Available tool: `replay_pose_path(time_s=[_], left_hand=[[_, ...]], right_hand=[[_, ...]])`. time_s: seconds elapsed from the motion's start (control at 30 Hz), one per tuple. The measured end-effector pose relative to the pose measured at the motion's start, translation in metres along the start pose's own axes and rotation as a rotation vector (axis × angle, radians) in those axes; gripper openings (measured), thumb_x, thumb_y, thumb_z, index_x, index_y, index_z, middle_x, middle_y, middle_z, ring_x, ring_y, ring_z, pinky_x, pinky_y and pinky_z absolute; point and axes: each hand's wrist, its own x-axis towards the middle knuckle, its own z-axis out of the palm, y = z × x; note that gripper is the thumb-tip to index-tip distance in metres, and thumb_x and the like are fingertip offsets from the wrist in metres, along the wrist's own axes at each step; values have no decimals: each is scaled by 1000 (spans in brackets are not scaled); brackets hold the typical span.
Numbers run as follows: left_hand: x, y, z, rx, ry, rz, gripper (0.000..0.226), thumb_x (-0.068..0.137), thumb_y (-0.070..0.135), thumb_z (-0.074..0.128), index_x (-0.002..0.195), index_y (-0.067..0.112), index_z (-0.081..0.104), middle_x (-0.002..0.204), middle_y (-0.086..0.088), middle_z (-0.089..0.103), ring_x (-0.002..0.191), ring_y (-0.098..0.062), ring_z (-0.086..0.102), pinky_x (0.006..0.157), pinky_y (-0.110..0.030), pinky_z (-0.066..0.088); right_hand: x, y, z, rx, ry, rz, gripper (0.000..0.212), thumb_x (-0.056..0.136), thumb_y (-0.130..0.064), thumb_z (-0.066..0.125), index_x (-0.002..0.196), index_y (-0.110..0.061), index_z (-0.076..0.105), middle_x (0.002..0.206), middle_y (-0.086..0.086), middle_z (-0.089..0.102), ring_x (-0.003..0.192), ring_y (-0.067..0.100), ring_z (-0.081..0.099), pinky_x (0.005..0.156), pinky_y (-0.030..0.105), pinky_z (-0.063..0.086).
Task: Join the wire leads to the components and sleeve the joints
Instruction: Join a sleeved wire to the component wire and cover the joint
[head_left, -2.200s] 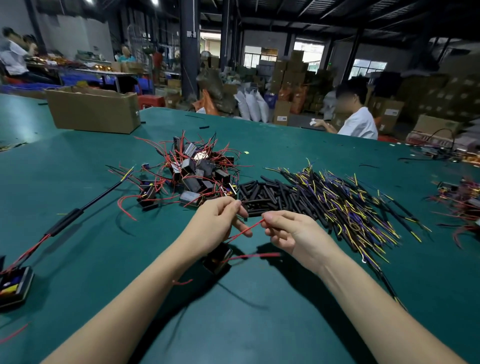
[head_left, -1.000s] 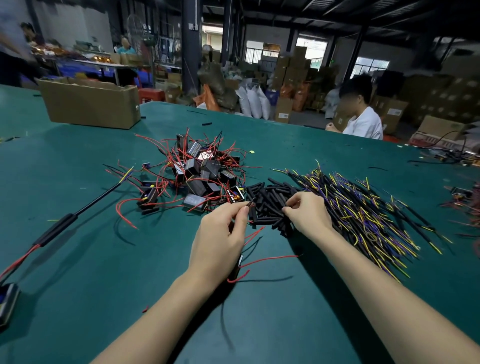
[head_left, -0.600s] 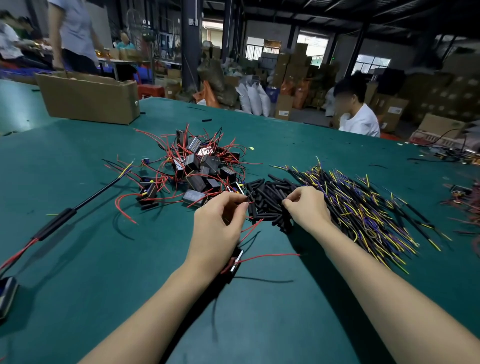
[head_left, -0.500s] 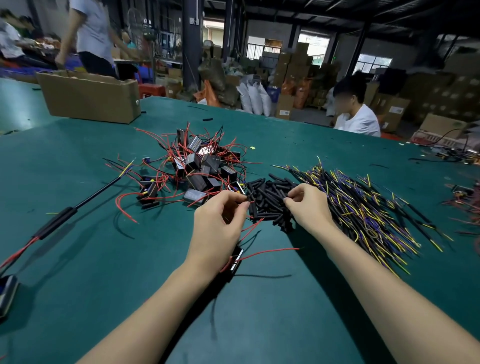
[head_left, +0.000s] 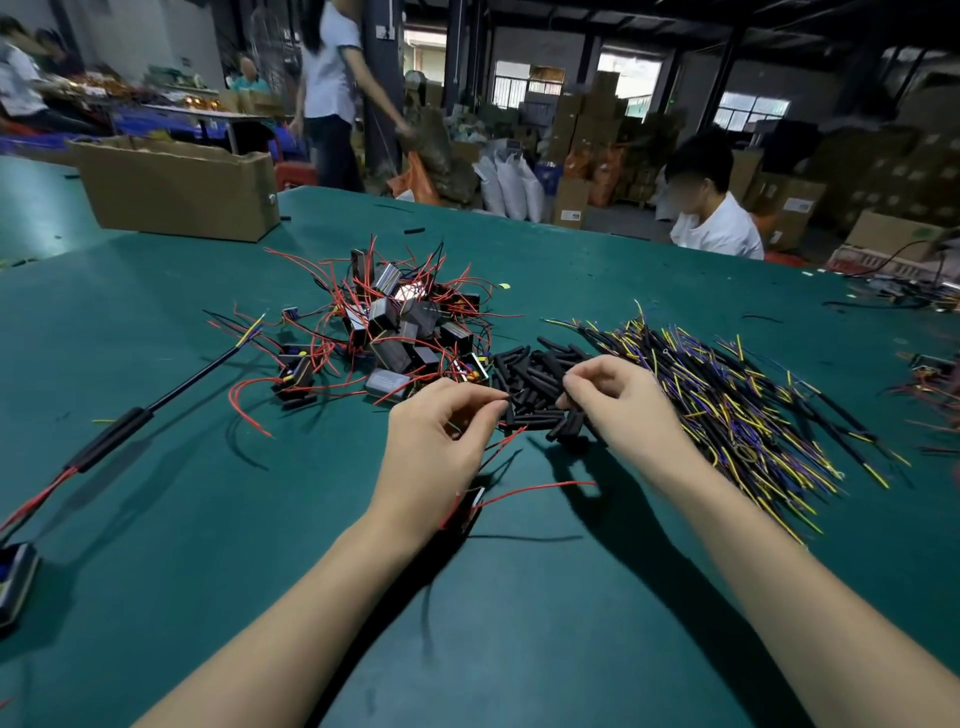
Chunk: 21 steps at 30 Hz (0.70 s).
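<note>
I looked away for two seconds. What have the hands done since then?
The right hand let go of the red lead and went forward to the black sleeves, fingers now curled over them. The left hand still pinches that lead, component under the wrist. The piles stayed put.

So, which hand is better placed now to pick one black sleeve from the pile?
The right hand. Its curled fingertips are already at the pile of black sleeves. The left hand is busy: it pinches a red lead of the component under its palm.
</note>
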Motion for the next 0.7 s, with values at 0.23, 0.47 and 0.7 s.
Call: replay_pose_path(time_s=[0.23,0.47,0.7], left_hand=[[-2,2,-1,21,-45,40,8,83,5,71,85,10,76,78,-2,69,73,-9,59,70,-11,43],[-3,6,-3,42,-62,77,6,82,5,72,85,8,76,79,-1,69,75,-7,59,72,-7,39],[-3,5,-3,64,-78,111,6,81,6,73,85,9,77,77,1,68,72,-3,57,72,-8,39]], right_hand=[[-41,-3,-15,572,-146,143,17,91,-5,56,91,-13,71,69,-1,63,63,7,54,58,15,45],[-42,-2,-14,648,-137,150,15,89,-6,56,94,-8,70,71,0,66,63,7,56,63,14,49],[-43,-3,-9,626,-147,136,15,90,-5,56,92,-8,70,70,0,67,63,7,57,63,14,50]])
